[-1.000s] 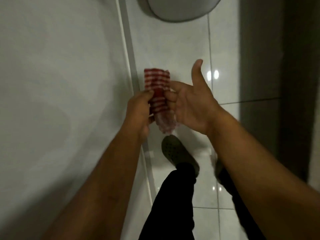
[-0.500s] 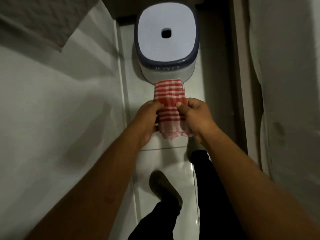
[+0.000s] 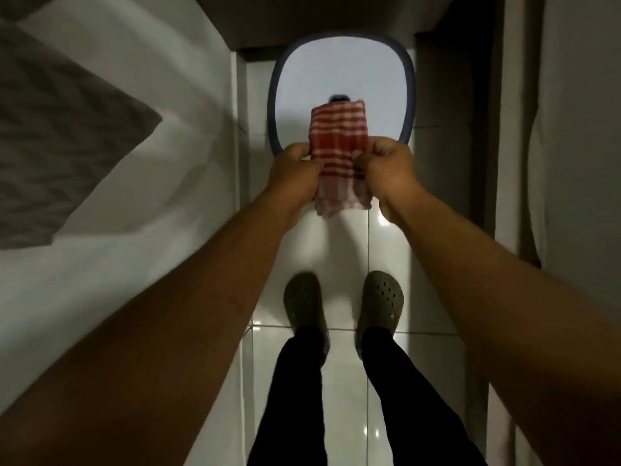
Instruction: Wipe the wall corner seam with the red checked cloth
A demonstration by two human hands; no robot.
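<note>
— Looking straight down: what have the hands got?

— Both are clamped on a folded red-and-white checked cloth (image 3: 339, 153). The left hand (image 3: 295, 169) pinches its left edge, the right hand (image 3: 389, 169) its right edge, with the two hands close together and only the cloth between them.

— Where is the cloth, then?

— Held up in the air above the white tiled floor (image 3: 349, 250), its far end overlapping a white square stool with a dark grey rim (image 3: 342, 72) that stands at the end of the narrow passage. The frayed near end hangs down between the wrists.

— And the wall?

— A white wall (image 3: 168, 79) runs along the left side, meeting the floor in a seam (image 3: 240, 129) well left of the cloth. The cloth is not touching it.

— Anything else?

— Two dark green clog shoes (image 3: 379, 304) below, under black trouser legs (image 3: 295, 398). The picture is blurred, so I cannot tell how many folds the cloth has.
</note>
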